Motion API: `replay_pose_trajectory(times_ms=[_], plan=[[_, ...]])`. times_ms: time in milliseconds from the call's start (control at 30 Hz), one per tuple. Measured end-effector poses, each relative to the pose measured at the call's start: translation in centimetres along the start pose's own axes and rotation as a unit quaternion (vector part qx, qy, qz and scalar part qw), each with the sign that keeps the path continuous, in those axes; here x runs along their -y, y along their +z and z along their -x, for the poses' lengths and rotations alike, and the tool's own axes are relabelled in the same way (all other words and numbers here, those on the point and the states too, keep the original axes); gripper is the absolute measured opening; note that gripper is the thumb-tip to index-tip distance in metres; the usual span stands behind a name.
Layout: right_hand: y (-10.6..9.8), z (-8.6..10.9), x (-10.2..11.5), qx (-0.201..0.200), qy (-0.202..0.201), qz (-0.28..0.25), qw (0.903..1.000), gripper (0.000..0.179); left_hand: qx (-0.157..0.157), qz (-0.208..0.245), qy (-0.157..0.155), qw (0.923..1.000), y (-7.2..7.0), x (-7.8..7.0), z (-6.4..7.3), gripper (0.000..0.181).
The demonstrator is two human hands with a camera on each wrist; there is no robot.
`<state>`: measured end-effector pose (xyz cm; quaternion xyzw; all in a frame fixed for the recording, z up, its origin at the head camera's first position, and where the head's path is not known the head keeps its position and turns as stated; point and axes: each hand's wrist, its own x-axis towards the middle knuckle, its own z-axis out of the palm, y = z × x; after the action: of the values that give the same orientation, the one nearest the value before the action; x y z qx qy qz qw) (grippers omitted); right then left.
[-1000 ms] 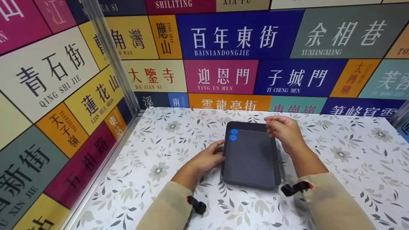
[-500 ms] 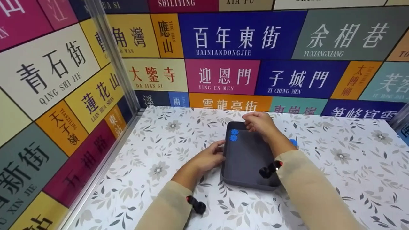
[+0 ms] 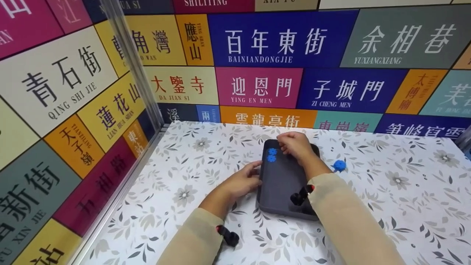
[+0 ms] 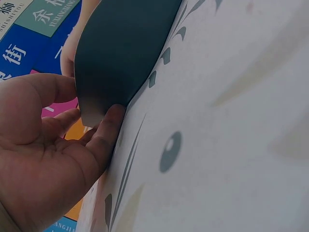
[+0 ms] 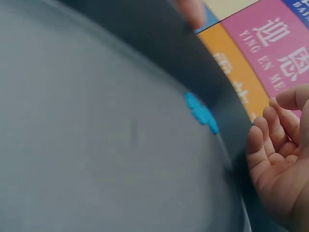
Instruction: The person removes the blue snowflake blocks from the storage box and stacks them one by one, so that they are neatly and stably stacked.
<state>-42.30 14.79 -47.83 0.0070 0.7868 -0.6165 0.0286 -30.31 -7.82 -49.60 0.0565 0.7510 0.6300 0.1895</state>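
A dark grey rectangular tray (image 3: 283, 184) stands on the table, with two blue flower-shaped pieces (image 3: 272, 155) at its far left corner. My left hand (image 3: 241, 182) rests fingers and thumb against the tray's left outer wall; in the left wrist view that hand (image 4: 53, 150) touches the dark wall. Over the tray's far end is my right hand (image 3: 296, 145), thumb and index fingertips together, just right of the two pieces. In the right wrist view this hand (image 5: 285, 159) has curled fingers, and no piece shows between them.
More blue pieces (image 3: 339, 165) lie in a small heap right of the tray. The table (image 3: 206, 162) has a floral cover. Walls of coloured signs (image 3: 283, 38) stand behind and at the left. Both wrists carry black cameras (image 3: 231, 238).
My right hand has moved left from beyond the tray's right edge to over its far end, and its sleeve uncovers the blue heap. The left hand stays at the tray's wall.
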Motion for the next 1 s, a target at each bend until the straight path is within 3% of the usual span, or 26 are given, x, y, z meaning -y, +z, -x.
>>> replay_pose_trajectory(times_ms=[367, 800, 1000], plan=[[-0.2, 0.2, -1.7, 0.058, -0.03, 0.111, 0.9917, 0.031, 0.011, 0.025, -0.003, 0.9996, 0.0, -0.1, -0.2, 0.075], [-0.4, 0.2, -2.0, 0.136, -0.07, 0.246, 0.9572, 0.04, 0.014, 0.033, 0.002, 0.9994, 0.1, 0.0, -0.1, 0.078], [-0.4, 0.4, -2.0, 0.147, -0.079, 0.251, 0.9535, 0.039, 0.011, 0.025, -0.001, 0.9996, 0.1, 0.1, 0.0, 0.077]])
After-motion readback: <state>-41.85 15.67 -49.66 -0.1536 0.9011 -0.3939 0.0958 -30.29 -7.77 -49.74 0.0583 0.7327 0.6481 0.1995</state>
